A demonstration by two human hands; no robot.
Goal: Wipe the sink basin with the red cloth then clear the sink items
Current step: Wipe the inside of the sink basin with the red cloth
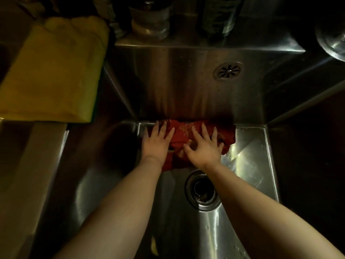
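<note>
Both the left hand point(156, 142) and right hand point(203, 147) press flat, fingers spread, on the red cloth point(183, 134) bunched against the far wall of the sink basin point(250, 156), beyond the drain point(201, 189)

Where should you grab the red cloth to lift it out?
Probably the bunched-up middle of the red cloth, between the left hand and right hand. Come from above on the near side, since its far edge sits against the back wall of the sink.
</note>
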